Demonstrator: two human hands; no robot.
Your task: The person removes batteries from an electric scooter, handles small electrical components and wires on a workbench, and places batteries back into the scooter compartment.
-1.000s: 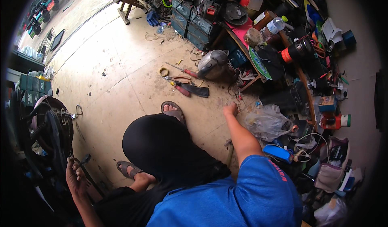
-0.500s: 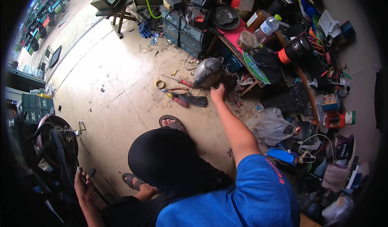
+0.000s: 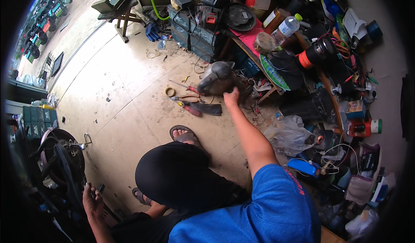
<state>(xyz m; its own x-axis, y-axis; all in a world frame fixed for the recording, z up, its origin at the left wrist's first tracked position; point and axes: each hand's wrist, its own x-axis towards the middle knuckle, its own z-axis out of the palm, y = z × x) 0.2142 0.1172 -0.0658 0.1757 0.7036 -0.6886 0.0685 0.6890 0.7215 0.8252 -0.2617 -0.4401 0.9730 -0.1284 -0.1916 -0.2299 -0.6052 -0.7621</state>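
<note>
My right hand [image 3: 231,97] is stretched forward, with its fingers closed at the near edge of a grey, rounded plastic housing [image 3: 217,75]. The housing rests near the floor, tilted left and smeared by motion; its kind is unclear. Left of it lie a red-handled screwdriver [image 3: 190,87], pliers [image 3: 188,98], a roll of yellowish tape [image 3: 170,92] and a black strip [image 3: 209,109], beside another red-handled tool [image 3: 191,110]. Low on the left, my left hand [image 3: 93,202] has curled fingers beside a small dark piece [image 3: 100,188], near a wheel [image 3: 63,156].
Along the right runs a cluttered wooden bench [image 3: 248,48] with a plastic bottle [image 3: 287,27]. Below it are a clear plastic bag [image 3: 288,132] and a blue pack [image 3: 302,167]. A battery box [image 3: 196,37] stands at the back, near a wooden stool [image 3: 123,18] and blue gloves [image 3: 152,32].
The grey housing has shifted and tipped to the left, over the screwdriver's handle end, with my right hand still at its edge. My left hand has moved slightly right and down.
</note>
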